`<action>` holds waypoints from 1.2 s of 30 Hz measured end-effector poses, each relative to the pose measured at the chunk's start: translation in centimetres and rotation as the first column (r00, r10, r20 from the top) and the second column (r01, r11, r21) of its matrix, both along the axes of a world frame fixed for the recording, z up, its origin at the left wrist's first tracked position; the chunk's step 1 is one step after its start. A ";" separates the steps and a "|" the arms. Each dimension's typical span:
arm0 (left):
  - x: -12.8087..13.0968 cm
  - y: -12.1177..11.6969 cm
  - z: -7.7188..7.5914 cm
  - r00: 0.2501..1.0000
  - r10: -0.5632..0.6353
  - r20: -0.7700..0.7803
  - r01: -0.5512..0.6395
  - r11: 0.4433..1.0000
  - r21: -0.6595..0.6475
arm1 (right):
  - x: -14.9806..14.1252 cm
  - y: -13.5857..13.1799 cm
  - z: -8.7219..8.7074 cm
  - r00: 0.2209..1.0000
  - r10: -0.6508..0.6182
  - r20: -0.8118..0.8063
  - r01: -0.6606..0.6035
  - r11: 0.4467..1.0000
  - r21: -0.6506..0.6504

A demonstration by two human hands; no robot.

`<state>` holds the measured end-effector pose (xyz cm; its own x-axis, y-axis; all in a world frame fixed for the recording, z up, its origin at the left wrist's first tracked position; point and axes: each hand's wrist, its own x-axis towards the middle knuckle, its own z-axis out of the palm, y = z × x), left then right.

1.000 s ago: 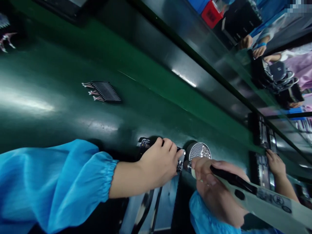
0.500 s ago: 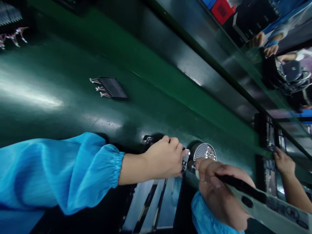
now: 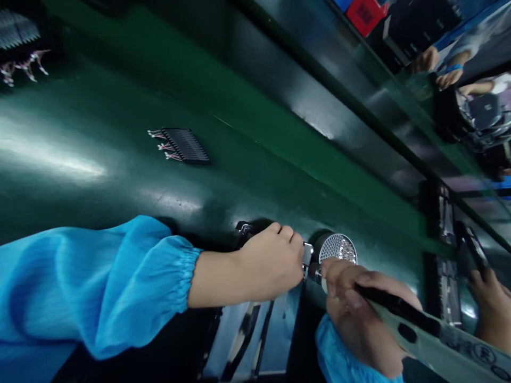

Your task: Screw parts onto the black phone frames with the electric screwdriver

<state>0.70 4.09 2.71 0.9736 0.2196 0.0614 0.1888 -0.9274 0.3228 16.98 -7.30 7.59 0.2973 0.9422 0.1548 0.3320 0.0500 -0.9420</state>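
Two hands in blue elasticated sleeves. Left hand [image 3: 269,266]: fingers [image 3: 285,234] clenched on one small metal bracket [image 3: 307,259]. Right hand [image 3: 359,324]: fingers [image 3: 339,276] clenched around one grey-and-black handheld tool [image 3: 423,332]. One round perforated metal disc [image 3: 336,248] sits just beside both hands. Green worktop [image 3: 99,213] carries one black ribbed connector block with fine wires [image 3: 186,144], well apart; a second block [image 3: 18,32] lies beyond. One co-worker's hand [image 3: 493,314] at far right.
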 end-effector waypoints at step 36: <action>-5.6 -7.7 -0.5 0.960 -0.083 0.267 0.032 0.982 0.189 | 7.7 -3.5 0.1 0.770 -0.557 -0.312 0.638 0.677 0.368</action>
<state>-4.89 -3.60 2.20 0.9250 0.1242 0.3592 0.0618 -0.9816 0.1805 24.70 -10.81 7.73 0.8311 0.3973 0.3893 0.2814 0.3033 -0.9104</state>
